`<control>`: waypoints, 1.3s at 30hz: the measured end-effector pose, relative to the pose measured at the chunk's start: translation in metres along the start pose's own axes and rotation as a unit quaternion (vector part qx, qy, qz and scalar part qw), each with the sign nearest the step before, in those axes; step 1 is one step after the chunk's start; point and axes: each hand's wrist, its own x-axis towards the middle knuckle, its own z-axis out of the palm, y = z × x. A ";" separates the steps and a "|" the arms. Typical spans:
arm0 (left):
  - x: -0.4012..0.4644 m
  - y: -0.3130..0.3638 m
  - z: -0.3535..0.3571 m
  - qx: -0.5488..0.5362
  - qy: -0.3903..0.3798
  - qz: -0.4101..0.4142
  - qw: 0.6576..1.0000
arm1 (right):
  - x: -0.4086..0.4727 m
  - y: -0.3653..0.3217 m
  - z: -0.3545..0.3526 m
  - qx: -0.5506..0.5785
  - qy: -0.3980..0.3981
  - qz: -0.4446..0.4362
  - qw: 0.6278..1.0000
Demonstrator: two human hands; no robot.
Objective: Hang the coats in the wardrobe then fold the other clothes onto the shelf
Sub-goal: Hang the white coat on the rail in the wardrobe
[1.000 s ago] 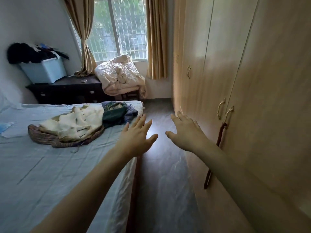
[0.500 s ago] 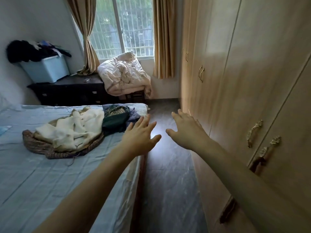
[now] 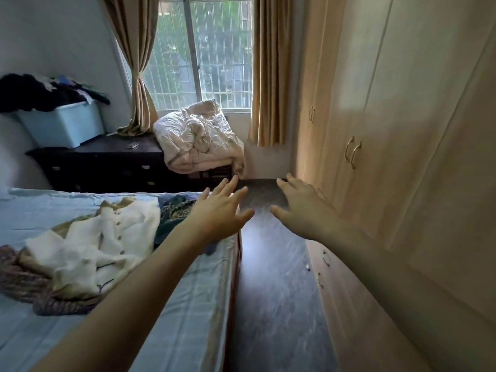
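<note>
Flanking dark floor [image 3: 273, 277]: bed [image 3: 188, 304] (clothes [image 3: 102, 245] heaped), wardrobe [image 3: 402, 157].

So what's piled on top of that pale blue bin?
A heap of mostly dark clothes spills over the blue bin, with paler scraps among them. Whatever is inside the bin stays hidden beneath.

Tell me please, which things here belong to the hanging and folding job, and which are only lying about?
For the job: cream coat and dark clothes on the bed; closed wardrobe; left hand and right hand, both empty.

Lying about: crumpled duvet; blue bin; dark dresser; curtains.
</note>
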 end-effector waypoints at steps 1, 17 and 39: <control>0.012 -0.007 0.000 -0.002 -0.003 0.001 1.000 | 0.014 0.000 0.003 0.001 -0.005 0.001 1.000; 0.225 -0.077 0.036 0.014 -0.040 -0.018 0.999 | 0.247 0.065 0.043 -0.007 -0.020 -0.018 1.000; 0.606 -0.158 0.089 -0.008 -0.025 -0.054 0.998 | 0.629 0.189 0.094 -0.012 -0.038 -0.033 0.999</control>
